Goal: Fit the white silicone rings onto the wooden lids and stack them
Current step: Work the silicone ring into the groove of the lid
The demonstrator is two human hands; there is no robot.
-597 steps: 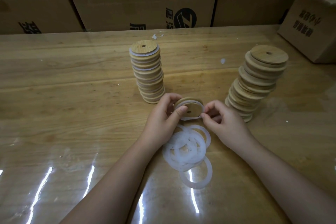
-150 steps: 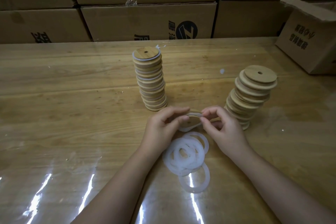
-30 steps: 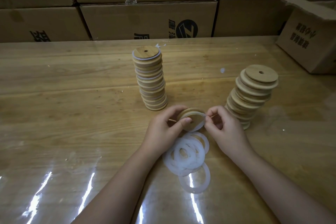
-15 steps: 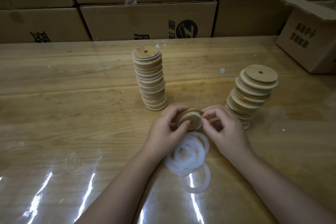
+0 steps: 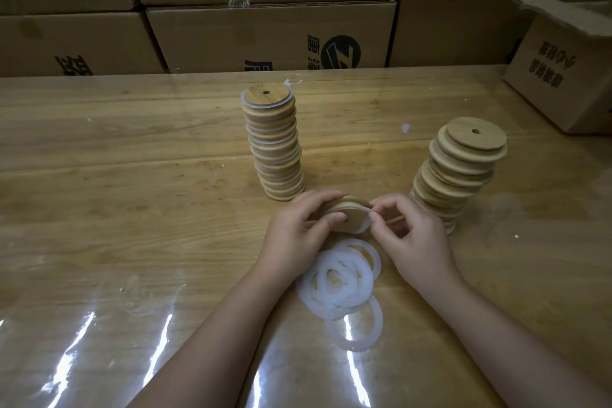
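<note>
Head view, looking down at the table [image 5: 132, 175]. Gripping a wooden lid [image 5: 347, 219] in the left hand [image 5: 294, 228], thumb pressing on its face and fingers curling over the far edge, holding it tilted just above the tabletop. Pinching a white silicone ring [image 5: 362, 228] at the lid's right edge between thumb and forefinger of the right hand [image 5: 410, 235], probably working it round the rim (partly seated, going by the white band along the lower edge). Working just beyond a heap of loose rings [image 5: 337, 278], between a ringed stack [image 5: 275, 146] on the left and a leaning bare stack [image 5: 460, 169] on the right. Judging the ring soft, thin, stretchy and nearly weightless: best taking it by its band in a fingertip pinch and stretching gently. Judging the lid stiff and light: best holding it by face and rim, leaving the seating edge free.
</note>
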